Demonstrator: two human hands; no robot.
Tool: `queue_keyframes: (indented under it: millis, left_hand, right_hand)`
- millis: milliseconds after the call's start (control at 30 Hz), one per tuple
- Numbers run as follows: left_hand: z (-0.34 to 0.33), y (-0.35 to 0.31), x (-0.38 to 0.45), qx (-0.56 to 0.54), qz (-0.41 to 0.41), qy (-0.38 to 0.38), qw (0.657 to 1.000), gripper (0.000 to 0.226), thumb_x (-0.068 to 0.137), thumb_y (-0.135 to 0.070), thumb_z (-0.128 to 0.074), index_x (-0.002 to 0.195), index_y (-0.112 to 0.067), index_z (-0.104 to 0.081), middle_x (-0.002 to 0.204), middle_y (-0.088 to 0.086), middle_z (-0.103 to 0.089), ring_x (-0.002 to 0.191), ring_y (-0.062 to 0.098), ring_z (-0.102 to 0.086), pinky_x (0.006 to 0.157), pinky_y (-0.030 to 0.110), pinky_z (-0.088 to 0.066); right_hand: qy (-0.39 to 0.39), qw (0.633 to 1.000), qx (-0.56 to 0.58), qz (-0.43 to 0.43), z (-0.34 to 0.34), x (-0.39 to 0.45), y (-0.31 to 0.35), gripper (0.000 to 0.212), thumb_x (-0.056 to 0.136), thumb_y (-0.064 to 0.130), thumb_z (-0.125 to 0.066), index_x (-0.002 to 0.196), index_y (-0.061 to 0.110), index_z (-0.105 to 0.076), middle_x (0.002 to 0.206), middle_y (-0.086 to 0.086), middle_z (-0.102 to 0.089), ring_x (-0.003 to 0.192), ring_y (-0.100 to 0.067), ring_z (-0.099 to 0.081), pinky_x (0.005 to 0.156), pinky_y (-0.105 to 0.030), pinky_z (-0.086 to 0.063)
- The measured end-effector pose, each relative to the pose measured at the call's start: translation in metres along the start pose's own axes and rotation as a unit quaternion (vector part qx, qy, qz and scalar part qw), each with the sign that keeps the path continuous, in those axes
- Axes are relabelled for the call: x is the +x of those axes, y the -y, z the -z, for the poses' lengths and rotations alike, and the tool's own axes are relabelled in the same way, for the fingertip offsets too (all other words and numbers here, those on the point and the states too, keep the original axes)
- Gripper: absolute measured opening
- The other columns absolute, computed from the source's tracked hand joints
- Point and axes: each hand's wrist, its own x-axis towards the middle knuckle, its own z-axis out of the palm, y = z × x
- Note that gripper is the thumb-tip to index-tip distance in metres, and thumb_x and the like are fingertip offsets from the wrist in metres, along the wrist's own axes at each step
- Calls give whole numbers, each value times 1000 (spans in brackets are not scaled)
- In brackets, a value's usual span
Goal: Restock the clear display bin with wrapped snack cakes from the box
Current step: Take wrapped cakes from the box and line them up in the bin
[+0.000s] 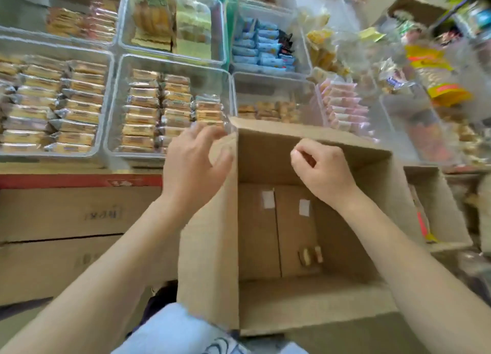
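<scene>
Place: Shop shelf packed with clear bins of wrapped snacks, and brown cartons (66,215) stacked below it.
Box: Open cardboard box (342,220) sits in front of the person, just under the shelf edge. It looks almost used up.
Snack cakes left: Two small wrapped snack cakes (310,255) lie at the bottom of the box, near its right inner wall. I see no others inside.
Display bin: Clear display bin (220,77) just behind the box's left corner holds neat rows of the same kind of cakes. Its right side has a gap at the back.
Left hand: Left hand (194,162) is by the box's left wall, at the near edge of the bin. Its fingers are loosely spread and bent. It is blurry, and I see nothing in its grip.
Right hand: Right hand (321,167) is above the box, with fingers curled in and fingertips pinched together. I cannot tell if its grip has hold of something small.
Other bins: Half-full bin (276,87) stands behind the box, and a bin of pink packs (345,106) is to its right.
Step now: I think the hands are between trips, with the bin nearly full.
Next move: Probably a hand must reach deep down to the box floor, pick up the last two cakes, and stand them in the gap.
</scene>
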Motion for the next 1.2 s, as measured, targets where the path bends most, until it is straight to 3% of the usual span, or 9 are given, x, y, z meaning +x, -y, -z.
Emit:
queue_keyframes:
  millis: [100,200,300,433,667,833,933,1033,1200]
  left_hand:
    - [-27,-88,-35,14,-113,127,985,29,100,-39,-53,119,-25,-69,108,-7,-70,92,7,-62,74,16,-45]
    - [-80,-127,-63,53,-161,312,935,31,101,-39,-48,120,-26,-68,103,-8,-65,87,10,-62,72,27,-53]
    - [-120,-122,-82,138,-146,392,897,33,103,-40,-43,124,-24,-64,104,-6,-62,91,16,-62,79,35,-56]
    - [-134,-104,-78,225,-124,407,877,32,106,-38,-38,122,-22,-62,102,-4,-61,87,15,-61,72,31,-54]
    - [-142,-90,-75,242,-84,363,896,33,106,-38,-38,125,-22,-61,105,-4,-64,85,13,-63,72,30,-57]
    - [-136,-88,-72,185,-20,334,924,33,105,-36,-45,129,-23,-62,112,-7,-60,88,10,-57,66,24,-46]
    - [-129,-94,-70,106,53,284,951,39,102,-38,-53,139,-24,-56,127,-6,-54,101,11,-57,72,20,-44]
    - [-114,-98,-66,64,81,244,964,62,96,-44,-62,151,-26,-40,150,-2,-39,126,14,-49,93,24,-45]
    - [-78,-96,-57,-18,25,176,984,86,84,-48,-77,154,-24,-32,152,-4,-40,132,8,-44,103,25,-48]
  right_hand:
    - [175,977,-27,-119,-6,-41,-52,22,101,29,-51,81,25,-59,77,8,-63,71,-9,-59,64,-30,-51]
    - [380,898,-147,-167,-24,-69,-100,23,102,31,-47,81,27,-55,86,4,-61,73,-12,-56,62,-29,-46]
    - [470,839,-197,-190,-50,-94,-147,9,102,19,-52,97,21,-59,102,-3,-64,75,-12,-55,64,-26,-41]
    - [528,791,-291,-103,-82,-119,-203,52,96,9,-60,145,12,-42,133,-11,-57,111,-27,-61,75,-30,-46]
    - [546,774,-314,-64,-142,-152,-240,74,99,14,-58,158,10,-14,151,-16,-40,131,-35,-47,92,-44,-49]
    - [542,813,-53,-207,-124,-120,-211,29,91,23,-71,114,17,-54,100,3,-66,84,-14,-64,62,-22,-47]
    - [464,836,147,-253,-91,-86,-172,23,97,35,-61,111,18,-54,97,3,-68,90,-16,-69,73,-25,-56]
    - [403,778,399,-270,-55,-65,-132,31,103,37,-50,121,14,-59,104,-8,-74,102,-27,-71,97,-42,-56]
    - [339,688,608,-203,-7,-40,-71,46,105,27,-37,144,4,-42,119,-20,-64,110,-31,-64,93,-38,-54]
